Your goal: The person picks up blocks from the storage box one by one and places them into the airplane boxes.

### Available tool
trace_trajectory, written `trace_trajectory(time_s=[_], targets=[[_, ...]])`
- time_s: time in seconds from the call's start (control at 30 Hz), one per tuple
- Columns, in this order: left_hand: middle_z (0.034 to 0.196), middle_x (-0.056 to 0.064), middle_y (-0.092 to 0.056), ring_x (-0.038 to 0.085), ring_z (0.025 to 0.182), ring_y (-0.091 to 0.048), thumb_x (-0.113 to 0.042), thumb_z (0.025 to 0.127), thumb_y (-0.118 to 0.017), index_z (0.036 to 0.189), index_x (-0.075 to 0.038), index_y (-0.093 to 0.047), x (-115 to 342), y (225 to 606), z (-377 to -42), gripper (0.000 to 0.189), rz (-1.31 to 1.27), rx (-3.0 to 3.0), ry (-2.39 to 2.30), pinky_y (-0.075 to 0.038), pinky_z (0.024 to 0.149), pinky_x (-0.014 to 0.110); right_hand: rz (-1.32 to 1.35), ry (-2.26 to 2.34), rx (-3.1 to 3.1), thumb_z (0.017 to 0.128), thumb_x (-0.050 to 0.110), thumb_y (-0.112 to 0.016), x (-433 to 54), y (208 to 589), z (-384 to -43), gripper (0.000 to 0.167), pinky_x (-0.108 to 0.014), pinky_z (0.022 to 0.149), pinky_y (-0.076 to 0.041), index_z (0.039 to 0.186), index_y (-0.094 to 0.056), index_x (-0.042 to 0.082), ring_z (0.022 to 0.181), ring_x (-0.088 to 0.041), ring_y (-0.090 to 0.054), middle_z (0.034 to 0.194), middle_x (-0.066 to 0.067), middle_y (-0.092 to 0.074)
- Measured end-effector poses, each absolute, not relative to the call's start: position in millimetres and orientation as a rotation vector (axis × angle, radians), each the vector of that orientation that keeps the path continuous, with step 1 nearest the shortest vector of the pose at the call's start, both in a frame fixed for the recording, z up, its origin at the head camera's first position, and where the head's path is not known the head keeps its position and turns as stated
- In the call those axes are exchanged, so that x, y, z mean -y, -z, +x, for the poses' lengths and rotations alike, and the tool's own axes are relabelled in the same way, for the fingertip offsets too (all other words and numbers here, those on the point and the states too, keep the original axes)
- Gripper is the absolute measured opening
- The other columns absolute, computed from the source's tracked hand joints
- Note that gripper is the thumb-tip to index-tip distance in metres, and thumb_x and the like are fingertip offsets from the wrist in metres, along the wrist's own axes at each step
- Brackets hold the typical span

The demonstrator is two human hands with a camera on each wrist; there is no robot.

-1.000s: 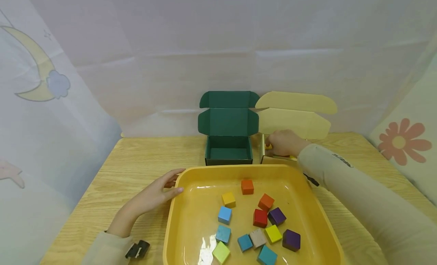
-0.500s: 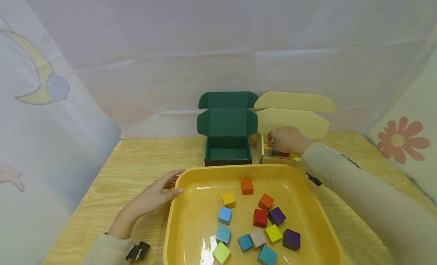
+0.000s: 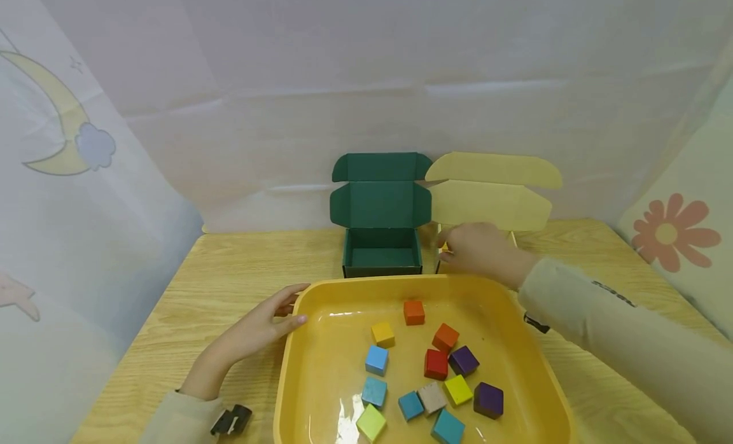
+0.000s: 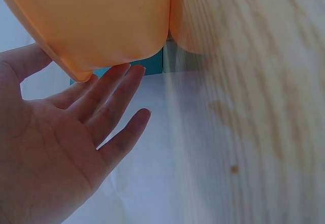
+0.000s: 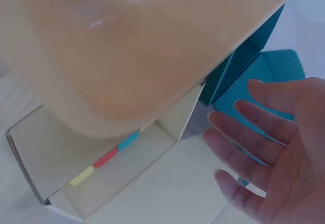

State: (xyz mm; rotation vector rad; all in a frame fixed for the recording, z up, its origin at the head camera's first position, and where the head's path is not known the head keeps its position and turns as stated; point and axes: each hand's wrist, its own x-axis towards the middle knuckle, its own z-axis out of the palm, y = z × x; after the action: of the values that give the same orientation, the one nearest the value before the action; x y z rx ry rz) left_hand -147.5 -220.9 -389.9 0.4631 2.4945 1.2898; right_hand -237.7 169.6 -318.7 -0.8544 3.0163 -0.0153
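Observation:
My left hand [image 3: 258, 326] rests at the left rim of a yellow tray [image 3: 395, 281]. Its thumb lies over the rim, and in the left wrist view the fingers stretch loosely along the tray's outside. Over the front of an opened pale yellow box [image 3: 489, 202] is my right hand [image 3: 478, 250], slightly blurred. The right wrist view shows its fingers [image 5: 249, 137] spread, holding nothing. Inside that box stand a blue block [image 5: 128, 140], a red block [image 5: 105, 158] and a pale yellow block [image 5: 82, 176] in a row. The hand hides much of the box in the head view.
An opened green box [image 3: 382, 205] stands left of the yellow one, behind the tray. Several coloured cubes lie scattered in the tray, among them an orange cube [image 3: 414, 313] and a purple cube [image 3: 488, 401]. A dark clip [image 3: 231, 420] lies beside the left sleeve.
My right hand has lifted out of the yellow box and drawn back toward the tray, its sleeve shifting right. Half a second ago blocks showed inside the box. My left hand has not moved.

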Motion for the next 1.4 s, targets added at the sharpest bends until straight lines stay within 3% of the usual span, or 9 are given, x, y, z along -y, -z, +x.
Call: trace_trajectory(time_s=[0.23,0.5,0.73,1.0,1.2,1.4], targets=[[0.147,0.020,-0.044,0.041,0.129,-0.046,-0.031,0.100,-0.060,0.154,-0.011,-0.033,221,389,-147,0.063,0.455,-2.499,-1.284,-0.038,0.103,0.060,-0.969,-0.025,-3.031,0.088,0.020,-0.075,-150,323,-217,0.018,-0.027,0.051,-0.049,0.102,-0.075,0.009,0.063,-0.015,-0.060,0.083,-0.001,-0.071],[0.144,0.018,-0.047,0.039,0.128,-0.048,-0.027,0.101,-0.060,0.153,-0.011,-0.034,220,390,-147,0.060,0.471,-2.492,-1.298,-0.040,0.102,0.059,-1.051,0.008,-2.953,0.088,0.023,-0.076,-137,327,-203,0.017,-0.026,0.054,-0.049,0.100,-0.075,0.012,0.063,-0.014,-0.060,0.085,0.001,-0.070],[0.146,0.019,-0.046,0.041,0.129,-0.047,-0.026,0.101,-0.059,0.154,-0.009,-0.033,220,390,-146,0.061,0.477,-2.489,-1.304,-0.039,0.103,0.060,-1.311,0.004,-3.043,0.084,0.020,-0.081,-132,332,-194,0.017,-0.029,0.062,-0.054,0.096,-0.074,0.011,0.078,-0.018,-0.065,0.090,0.000,-0.068],[0.146,0.020,-0.045,0.042,0.129,-0.046,-0.027,0.101,-0.059,0.154,-0.010,-0.033,220,390,-146,0.061,0.473,-2.494,-1.299,-0.038,0.103,0.061,-1.317,-0.063,-2.979,0.084,0.026,-0.080,-119,336,-182,0.022,-0.034,0.060,-0.049,0.099,-0.073,0.012,0.073,-0.018,-0.062,0.083,0.003,-0.066],[0.144,0.020,-0.046,0.040,0.128,-0.047,-0.028,0.101,-0.060,0.153,-0.010,-0.034,220,390,-145,0.061,0.474,-2.494,-1.299,-0.039,0.103,0.059,-1.405,-0.053,-2.955,0.084,0.023,-0.080,-116,342,-179,0.017,-0.030,0.057,-0.048,0.092,-0.071,0.011,0.069,-0.019,-0.060,0.078,0.001,-0.064],[0.146,0.021,-0.044,0.041,0.128,-0.046,-0.029,0.101,-0.060,0.154,-0.010,-0.033,220,389,-145,0.062,0.469,-2.504,-1.286,-0.038,0.103,0.061,-1.416,-0.057,-2.907,0.084,0.020,-0.078,-115,349,-179,0.013,-0.033,0.062,-0.050,0.090,-0.070,0.011,0.071,-0.019,-0.064,0.077,0.001,-0.067]])
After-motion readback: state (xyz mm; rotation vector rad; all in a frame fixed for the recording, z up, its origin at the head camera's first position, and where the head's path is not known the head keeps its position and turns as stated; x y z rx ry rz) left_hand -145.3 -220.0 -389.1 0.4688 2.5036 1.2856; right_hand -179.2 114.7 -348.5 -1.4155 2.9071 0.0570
